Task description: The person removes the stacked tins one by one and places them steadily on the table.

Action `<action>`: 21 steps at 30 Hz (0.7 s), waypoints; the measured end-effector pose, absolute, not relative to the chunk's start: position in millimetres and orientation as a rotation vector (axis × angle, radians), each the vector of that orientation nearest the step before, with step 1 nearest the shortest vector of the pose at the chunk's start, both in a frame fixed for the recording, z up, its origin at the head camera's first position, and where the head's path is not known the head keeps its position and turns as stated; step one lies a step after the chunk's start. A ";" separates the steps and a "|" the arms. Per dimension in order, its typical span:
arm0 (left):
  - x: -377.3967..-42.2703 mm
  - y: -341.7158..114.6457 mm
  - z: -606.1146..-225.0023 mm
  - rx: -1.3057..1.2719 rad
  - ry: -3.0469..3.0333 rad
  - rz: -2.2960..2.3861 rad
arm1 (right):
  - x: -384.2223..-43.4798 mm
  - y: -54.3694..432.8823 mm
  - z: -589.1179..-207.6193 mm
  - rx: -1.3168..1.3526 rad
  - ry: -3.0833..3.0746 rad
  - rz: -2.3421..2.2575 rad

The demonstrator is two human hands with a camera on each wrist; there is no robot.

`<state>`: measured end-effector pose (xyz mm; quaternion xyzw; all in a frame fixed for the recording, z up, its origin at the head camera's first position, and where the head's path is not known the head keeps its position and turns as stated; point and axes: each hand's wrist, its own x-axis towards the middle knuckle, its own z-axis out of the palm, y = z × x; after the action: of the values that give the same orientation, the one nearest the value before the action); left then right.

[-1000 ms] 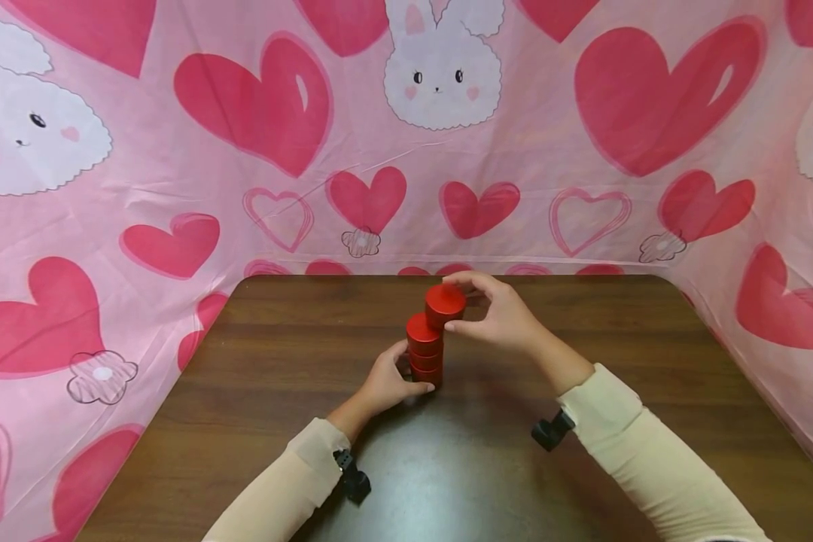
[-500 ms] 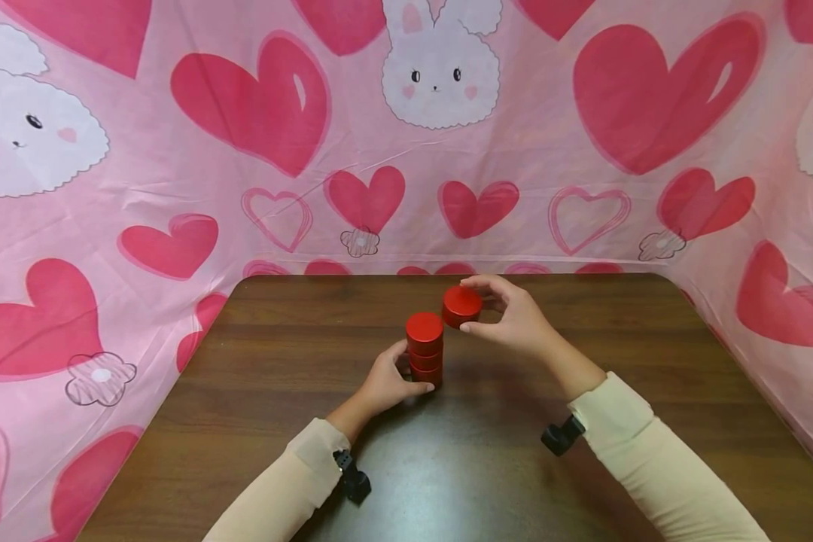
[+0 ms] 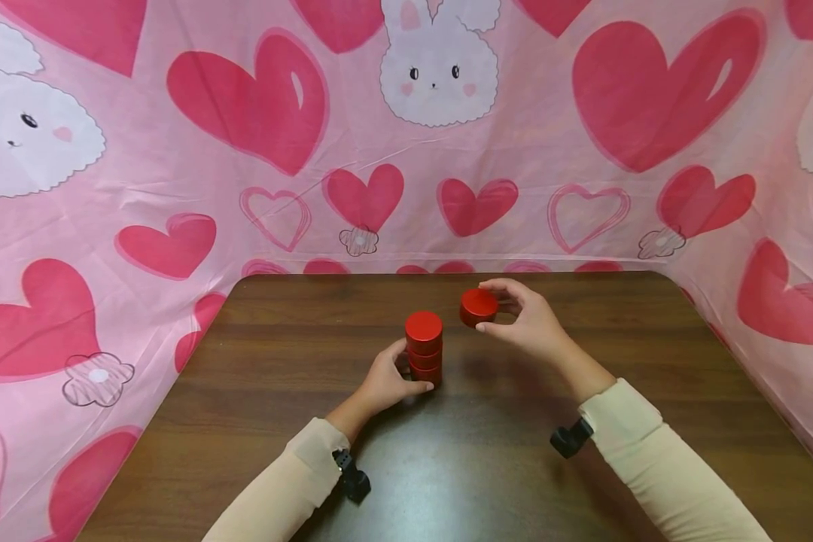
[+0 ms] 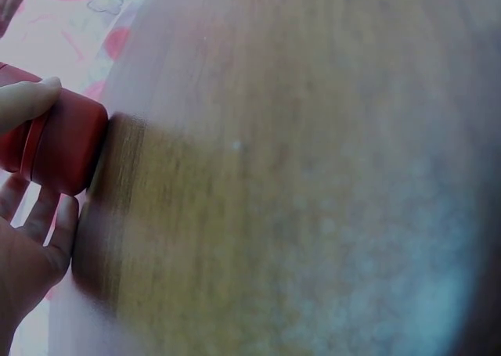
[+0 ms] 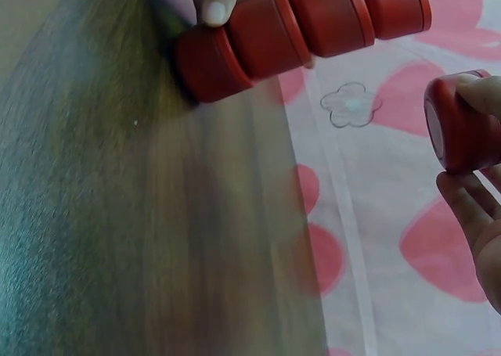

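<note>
Several short red round tins stand upright in one stack point(image 3: 424, 331) on the table, sideways in the right wrist view because of the camera's tilt. My left hand point(image 3: 388, 379) grips the bottom of the stack, thumb on the near side; the lowest tin point(image 4: 69, 149) fills the space between thumb and fingers in the left wrist view. To the right of the stack and apart from it, my right hand point(image 3: 530, 320) holds one more red tin point(image 3: 479, 307) above the tabletop, pinched by its side between thumb and fingers. Its underside point(image 5: 436, 129) shows in the right wrist view.
A dark brown wooden table point(image 3: 298, 324) with rounded far corners lies under both hands. Behind and beside it hangs a pink cloth point(image 3: 203, 150) printed with hearts and rabbits. Small black wrist cameras sit at the left cuff point(image 3: 356, 482) and the right cuff point(image 3: 570, 438).
My right hand has carried its tin off to the right, from overlapping the stack's top to clearly beside it. The left hand and the stack have stayed in place.
</note>
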<state>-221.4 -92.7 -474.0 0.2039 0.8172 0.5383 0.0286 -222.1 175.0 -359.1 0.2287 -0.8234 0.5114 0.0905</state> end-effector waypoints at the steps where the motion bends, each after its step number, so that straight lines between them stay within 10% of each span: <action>1: -221.7 -92.6 -474.1 0.625 2.524 1.658 | -225.3 177.9 -364.4 0.671 -2.444 1.527; 21: -222.7 -92.7 -477.3 0.645 2.502 1.679 | -232.1 215.2 -409.4 0.548 -2.455 1.505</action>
<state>-222.7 -92.7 -477.3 0.2091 0.8117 0.5446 0.0300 -232.1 215.2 -409.4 0.1859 -0.8329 0.5107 0.1048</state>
